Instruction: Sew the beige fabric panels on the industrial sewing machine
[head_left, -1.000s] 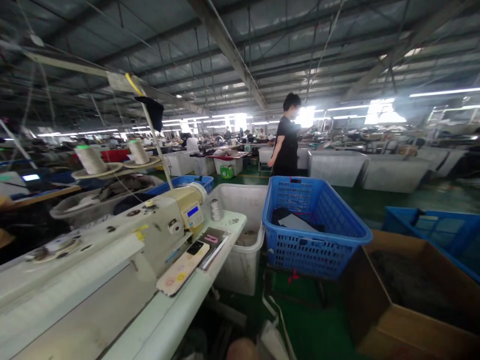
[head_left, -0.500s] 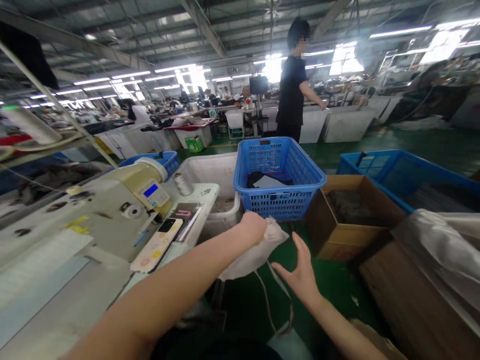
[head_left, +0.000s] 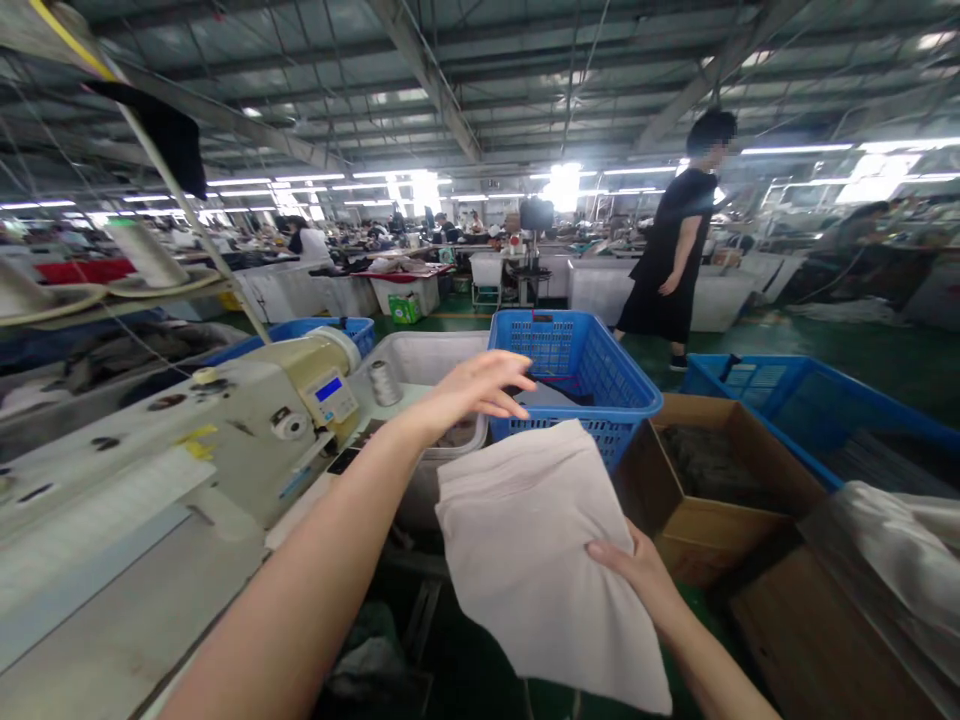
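Note:
My right hand grips the side edge of a pale cloth garment, thumb on the front and the fingers hidden behind it. The garment hangs spread out, with a stitched, band-like edge along its top. Thin cords dangle below its lower part. My left hand is above the garment's upper left edge, fingers stretched out and apart, holding nothing. Behind that hand stands a blue plastic basket with dark and grey pieces inside.
At left is a sewing machine with a thread spool near it. A white bin stands beside the basket. To the right are a cardboard box of dark cloth and a blue crate. A person walks beyond.
The bunched garment has opened out and hangs flat. My right hand has taken hold of its side; my left hand has let go and risen. The person behind has moved right.

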